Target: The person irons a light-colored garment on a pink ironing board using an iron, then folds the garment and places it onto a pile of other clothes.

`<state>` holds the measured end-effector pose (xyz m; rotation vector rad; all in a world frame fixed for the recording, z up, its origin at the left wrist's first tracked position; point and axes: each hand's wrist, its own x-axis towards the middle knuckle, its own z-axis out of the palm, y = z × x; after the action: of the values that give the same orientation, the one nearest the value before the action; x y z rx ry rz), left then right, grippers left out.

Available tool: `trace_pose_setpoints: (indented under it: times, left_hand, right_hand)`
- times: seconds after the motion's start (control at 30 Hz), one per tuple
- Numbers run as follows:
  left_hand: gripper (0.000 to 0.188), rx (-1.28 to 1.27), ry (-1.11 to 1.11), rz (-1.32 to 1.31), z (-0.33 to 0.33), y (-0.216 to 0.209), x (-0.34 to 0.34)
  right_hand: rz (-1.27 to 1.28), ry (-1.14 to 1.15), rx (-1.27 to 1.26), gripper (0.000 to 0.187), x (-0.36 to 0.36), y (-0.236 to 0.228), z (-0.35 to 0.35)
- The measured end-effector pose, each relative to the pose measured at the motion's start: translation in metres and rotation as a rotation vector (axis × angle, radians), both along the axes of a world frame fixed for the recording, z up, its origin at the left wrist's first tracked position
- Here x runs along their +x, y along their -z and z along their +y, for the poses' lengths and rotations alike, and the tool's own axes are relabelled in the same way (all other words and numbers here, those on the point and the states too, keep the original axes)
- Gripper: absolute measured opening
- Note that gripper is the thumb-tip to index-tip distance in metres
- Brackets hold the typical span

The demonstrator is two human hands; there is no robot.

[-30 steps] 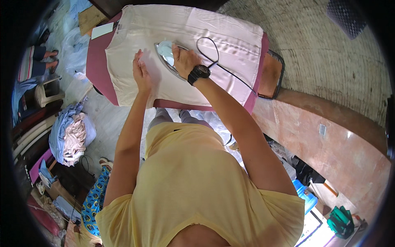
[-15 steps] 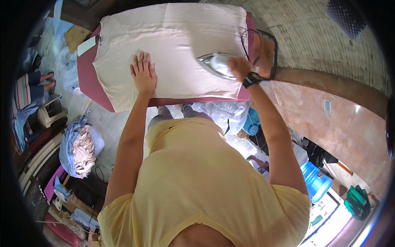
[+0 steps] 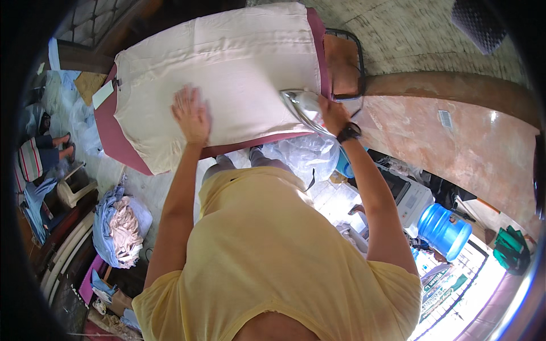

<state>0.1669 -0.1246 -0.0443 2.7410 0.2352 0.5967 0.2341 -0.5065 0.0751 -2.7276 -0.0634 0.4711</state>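
A pale cream garment point(image 3: 227, 68) is spread over a maroon-covered ironing board point(image 3: 108, 128), with a white tag point(image 3: 103, 95) at its left end. My left hand point(image 3: 191, 115) lies on the cloth with fingers outstretched, slightly blurred. My right hand point(image 3: 334, 115), below a black wristwatch, grips a clothes iron point(image 3: 307, 106) by its handle. The iron is at the garment's near right edge, nose pointing left and away, its body tilted so the shiny rim shows. Whether its sole touches the cloth I cannot tell.
A black-framed brown stand point(image 3: 344, 65) adjoins the board's right end. Clear plastic point(image 3: 310, 156) hangs below its near edge. Crumpled clothes point(image 3: 122, 230) are heaped at left, near a beige stool point(image 3: 74, 187). A blue water jug point(image 3: 445, 232) is at right. Another person's legs point(image 3: 62, 148) show far left.
My view has turned slightly, so the board appears further left. Relative to the garment, the iron has moved right and tipped from flatter to more tilted. My left hand has shifted slightly.
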Motion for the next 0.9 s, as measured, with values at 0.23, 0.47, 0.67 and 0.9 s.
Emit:
trace_pose_setpoints:
  times: [0.23, 0.47, 0.67, 0.9]
  left_hand:
    - [0.053, -0.097, 0.718, 0.216, -0.128, -0.013, 0.018]
    - [0.053, -0.004, 0.689, 0.26, -0.136, -0.012, 0.016]
    - [0.055, 0.02, 0.679, 0.277, -0.14, -0.007, 0.017]
    - [0.056, -0.051, 0.683, 0.266, -0.138, -0.014, 0.019]
  right_hand:
    - [-0.308, 0.144, 0.029, 0.063, -0.037, 0.026, -0.026]
    - [-0.531, 0.316, -0.013, 0.055, -0.007, 0.054, -0.009]
    - [-0.609, 0.296, 0.148, 0.055, 0.055, 0.07, -0.012]
    - [-0.697, 0.245, 0.216, 0.043, 0.057, 0.073, -0.016]
